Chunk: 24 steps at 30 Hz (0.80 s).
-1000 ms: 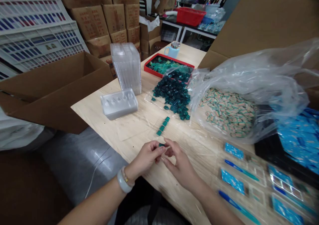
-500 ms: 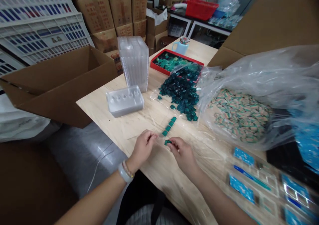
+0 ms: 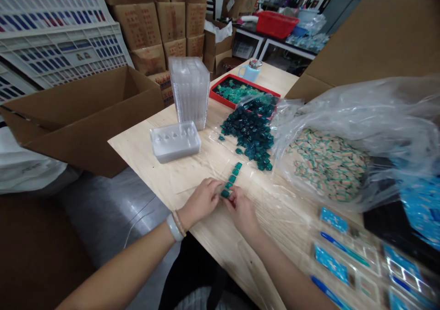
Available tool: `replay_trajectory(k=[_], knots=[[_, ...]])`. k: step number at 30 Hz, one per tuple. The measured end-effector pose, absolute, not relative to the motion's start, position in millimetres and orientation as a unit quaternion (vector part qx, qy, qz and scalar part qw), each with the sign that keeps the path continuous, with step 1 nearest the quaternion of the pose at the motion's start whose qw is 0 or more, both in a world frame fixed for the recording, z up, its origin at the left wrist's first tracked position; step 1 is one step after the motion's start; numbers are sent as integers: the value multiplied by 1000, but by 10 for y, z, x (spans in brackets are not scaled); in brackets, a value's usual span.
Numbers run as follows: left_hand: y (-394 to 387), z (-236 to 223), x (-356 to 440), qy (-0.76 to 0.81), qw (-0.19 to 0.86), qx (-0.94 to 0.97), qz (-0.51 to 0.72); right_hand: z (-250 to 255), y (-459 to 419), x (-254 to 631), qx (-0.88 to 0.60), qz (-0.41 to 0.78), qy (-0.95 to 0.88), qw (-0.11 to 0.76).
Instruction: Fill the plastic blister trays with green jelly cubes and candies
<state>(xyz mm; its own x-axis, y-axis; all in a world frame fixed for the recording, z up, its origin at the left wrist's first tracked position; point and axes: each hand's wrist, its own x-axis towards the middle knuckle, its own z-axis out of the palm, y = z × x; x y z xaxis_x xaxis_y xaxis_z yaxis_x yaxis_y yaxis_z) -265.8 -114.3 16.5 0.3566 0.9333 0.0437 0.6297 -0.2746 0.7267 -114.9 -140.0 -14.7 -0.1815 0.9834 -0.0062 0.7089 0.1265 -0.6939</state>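
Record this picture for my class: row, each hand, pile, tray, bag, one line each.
Row: dark green glossy squarish pieces on pale wooden table
Left hand: fingertips beside the row's near end
Right hand: fingertips at that end; grip unclear
Pile: loose dark green glossy pieces beyond the row
Tray: red rectangular tray, light green pieces inside
Bag: clear plastic bag, beige-and-green pieces inside

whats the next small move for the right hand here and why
Probably let go of the near green piece: the right hand has its fingertips at it, and it lines up with the end of the green row.
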Motion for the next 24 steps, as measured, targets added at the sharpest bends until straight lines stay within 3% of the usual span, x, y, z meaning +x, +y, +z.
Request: replay_trajectory(k=[3,6,12,16,18,20,24], knots=[[-717,230,-2606,537,285,745,276,-42,-1288,-1039,-594,306,-692,274],[-71,252,-2454,593,230,721,276,95,-819,-924,-601,217,-712,291],[667,98,-2233,667,233,677,205,43,247,-905,-674,116,-723,98],[668,58,-2309,652,249,682,217,-87,335,-952,-684,99,-722,42],[644,94,-2344,644,248,686,231,-102,306,-925,-683,115,-718,76],[590,149,-2337,635,263,676,266,-79,272,-863,-671,161,-704,166],[288,237,-2169,577,482,531,391,67,95,-725,-587,418,-567,399]])
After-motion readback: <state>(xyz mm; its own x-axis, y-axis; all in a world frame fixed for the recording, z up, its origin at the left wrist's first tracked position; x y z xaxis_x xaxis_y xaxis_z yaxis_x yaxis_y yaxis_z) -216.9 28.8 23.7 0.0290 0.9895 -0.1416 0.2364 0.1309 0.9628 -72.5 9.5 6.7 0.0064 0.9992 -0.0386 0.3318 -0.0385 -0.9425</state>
